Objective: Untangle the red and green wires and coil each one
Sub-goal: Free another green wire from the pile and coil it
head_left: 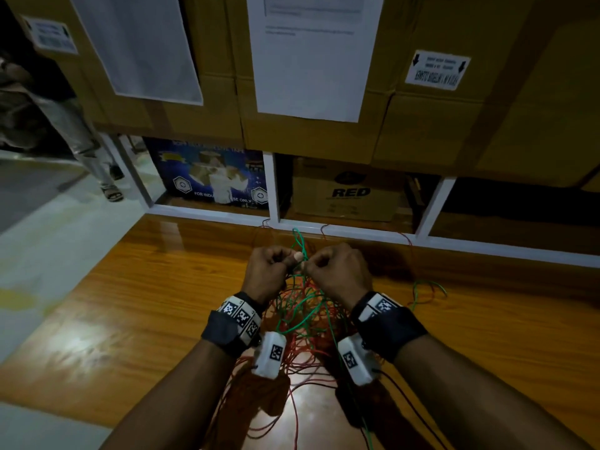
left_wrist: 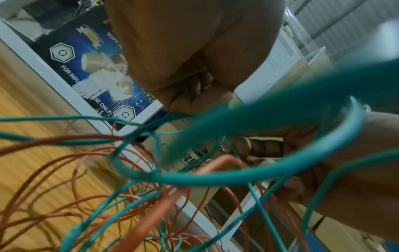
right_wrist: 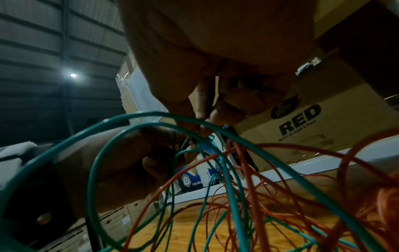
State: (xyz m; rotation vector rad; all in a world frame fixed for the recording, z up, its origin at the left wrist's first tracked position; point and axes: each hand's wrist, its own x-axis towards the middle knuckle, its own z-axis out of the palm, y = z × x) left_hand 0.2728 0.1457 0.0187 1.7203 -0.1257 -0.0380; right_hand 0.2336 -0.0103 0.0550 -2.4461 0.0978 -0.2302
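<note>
Both hands are raised close together over a glossy wooden table (head_left: pixel 130 303), fingers curled. The left hand (head_left: pixel 268 271) and the right hand (head_left: pixel 339 271) each pinch the green wire (head_left: pixel 298 243) where it loops up between them; thumb and fingertips meet narrowly on the strand. Below and nearer than the hands hangs the tangle: the red wire (head_left: pixel 308 352) in many loose loops, the green threaded through it, spilling onto the table between the forearms. A separate green loop lies on the table to the right.

In both wrist views, green loops cross close to the lens and hide much of the fingers.

Beyond the table's far edge a white frame (head_left: pixel 271 186) holds a blue printed box (head_left: pixel 211 177) on the left and a cardboard box marked RED (head_left: pixel 350 193) on the right. Large cartons (head_left: pixel 438 125) with paper sheets (head_left: pixel 311 56) stand above. At far left a person's legs (head_left: pixel 91 151) stand on the floor.
</note>
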